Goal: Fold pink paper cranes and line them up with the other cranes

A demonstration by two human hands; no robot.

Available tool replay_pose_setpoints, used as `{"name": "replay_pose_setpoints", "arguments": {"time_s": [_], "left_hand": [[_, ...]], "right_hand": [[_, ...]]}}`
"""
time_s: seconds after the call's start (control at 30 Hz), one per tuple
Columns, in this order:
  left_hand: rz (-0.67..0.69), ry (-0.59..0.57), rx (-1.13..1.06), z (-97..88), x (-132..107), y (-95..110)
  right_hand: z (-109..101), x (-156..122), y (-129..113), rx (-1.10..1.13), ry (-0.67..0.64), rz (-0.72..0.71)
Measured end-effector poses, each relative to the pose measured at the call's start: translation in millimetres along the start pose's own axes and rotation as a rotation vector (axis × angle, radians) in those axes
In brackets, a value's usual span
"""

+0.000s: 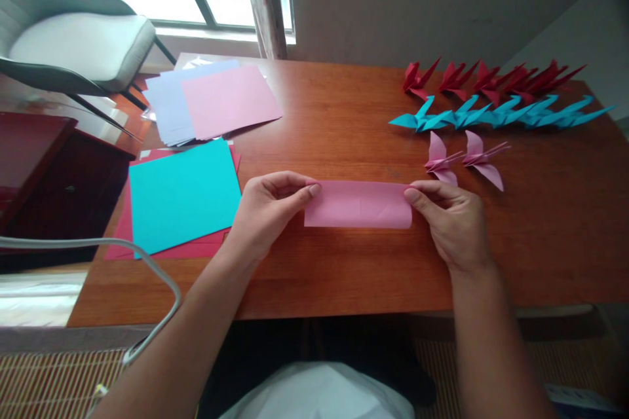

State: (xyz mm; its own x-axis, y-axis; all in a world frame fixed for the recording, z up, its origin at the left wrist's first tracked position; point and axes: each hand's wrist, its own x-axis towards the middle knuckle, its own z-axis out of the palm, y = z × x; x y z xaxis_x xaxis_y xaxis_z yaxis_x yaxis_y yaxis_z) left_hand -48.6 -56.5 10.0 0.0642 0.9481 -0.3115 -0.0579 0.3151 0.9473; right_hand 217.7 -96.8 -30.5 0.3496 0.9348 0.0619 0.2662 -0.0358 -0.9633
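A sheet of pink paper (358,204), folded into a long rectangle, is stretched level between my hands above the wooden table. My left hand (275,206) pinches its upper left corner between thumb and forefinger. At the upper right corner, my right hand (447,216) pinches it the same way. Faint creases cross the paper's face, and its lower right corner curls a little. Just beyond my right hand sit two pink paper cranes (484,160). Whether the sheet's lower edge touches the table I cannot tell.
Behind the pink cranes run a row of blue paper cranes (491,116) and a row of red ones (457,82). Pink and lavender sheets (230,101) lie at the back left, with turquoise paper (187,196) over red sheets nearer me. A grey cable (162,275) arches by my left forearm.
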Motion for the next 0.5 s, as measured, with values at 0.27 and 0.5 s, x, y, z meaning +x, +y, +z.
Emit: {"name": "replay_pose_setpoints", "arguments": {"time_s": [0.27, 0.5], "left_hand": [[-0.026, -0.026, -0.053, -0.7, -1.0, 2.0], [0.057, 0.053, 0.123, -0.5, -0.7, -0.5]], "right_hand": [[-1.0, -0.3, -0.7, 0.050, -0.057, 0.010], [3.2, 2.4, -3.1, 0.041, -0.080, -0.005]]}}
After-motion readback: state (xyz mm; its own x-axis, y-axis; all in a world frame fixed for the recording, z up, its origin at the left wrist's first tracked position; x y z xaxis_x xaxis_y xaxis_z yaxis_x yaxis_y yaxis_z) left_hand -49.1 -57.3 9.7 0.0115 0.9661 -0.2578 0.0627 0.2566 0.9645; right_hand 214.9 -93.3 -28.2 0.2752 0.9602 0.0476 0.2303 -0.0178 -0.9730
